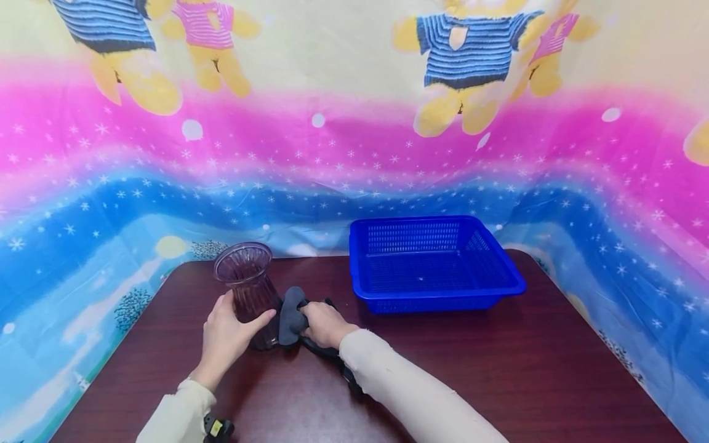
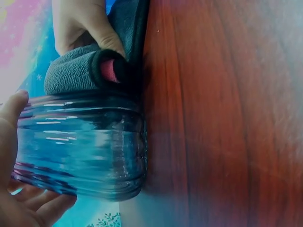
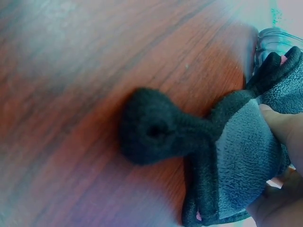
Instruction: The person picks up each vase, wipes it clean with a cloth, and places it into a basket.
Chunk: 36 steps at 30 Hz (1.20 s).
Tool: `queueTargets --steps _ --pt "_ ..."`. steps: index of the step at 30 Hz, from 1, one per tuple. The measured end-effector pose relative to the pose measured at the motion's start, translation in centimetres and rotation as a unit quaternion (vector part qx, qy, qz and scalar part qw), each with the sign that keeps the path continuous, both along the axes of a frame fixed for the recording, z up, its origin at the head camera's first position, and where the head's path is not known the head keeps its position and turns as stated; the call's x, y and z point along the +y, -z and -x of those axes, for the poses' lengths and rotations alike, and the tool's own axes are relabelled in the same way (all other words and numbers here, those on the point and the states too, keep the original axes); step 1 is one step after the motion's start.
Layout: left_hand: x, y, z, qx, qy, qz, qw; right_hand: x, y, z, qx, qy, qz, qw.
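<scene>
A purple-tinted ribbed clear vase [image 1: 255, 294] with a flared rim stands upright at the table's left side. My left hand [image 1: 224, 335] holds it from the left, thumb on the near side and fingers round the other side, also seen in the left wrist view. With my right hand [image 1: 327, 325] I grip a bunched dark grey cloth [image 1: 292, 320], whose folded end touches the vase's right side low down. In the right wrist view the rest of the cloth [image 3: 246, 165] hangs from the hand, with black edging and a rolled corner on the tabletop.
A blue plastic basket [image 1: 437, 301] with perforated walls stands at the back right of the dark red-brown wooden table [image 1: 498, 381]. Behind the table hangs a printed curtain [image 1: 310, 141] with bears and snowflakes.
</scene>
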<state>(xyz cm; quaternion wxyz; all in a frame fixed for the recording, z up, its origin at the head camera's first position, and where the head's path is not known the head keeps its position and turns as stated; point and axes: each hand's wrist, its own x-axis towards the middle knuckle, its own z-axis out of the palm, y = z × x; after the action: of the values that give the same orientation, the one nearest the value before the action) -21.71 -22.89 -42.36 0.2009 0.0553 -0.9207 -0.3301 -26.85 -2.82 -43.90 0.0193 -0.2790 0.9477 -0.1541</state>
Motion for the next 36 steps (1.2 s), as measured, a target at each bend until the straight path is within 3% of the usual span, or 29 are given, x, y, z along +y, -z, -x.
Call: queueTargets --steps 9,15,36 --pt "-1.2 -0.5 0.2 -0.044 0.048 -0.007 0.9979 0.0 -0.2 0.0 -0.014 0.003 0.003 0.9999" --pt "-1.7 -0.5 0.4 -0.044 0.072 -0.002 0.9964 0.0 -0.1 0.0 -0.01 -0.002 0.003 0.9999" --pt "-2.2 -0.4 0.9 -0.035 0.095 0.025 0.9946 0.1 0.1 -0.2 0.001 -0.02 0.005 0.9998"
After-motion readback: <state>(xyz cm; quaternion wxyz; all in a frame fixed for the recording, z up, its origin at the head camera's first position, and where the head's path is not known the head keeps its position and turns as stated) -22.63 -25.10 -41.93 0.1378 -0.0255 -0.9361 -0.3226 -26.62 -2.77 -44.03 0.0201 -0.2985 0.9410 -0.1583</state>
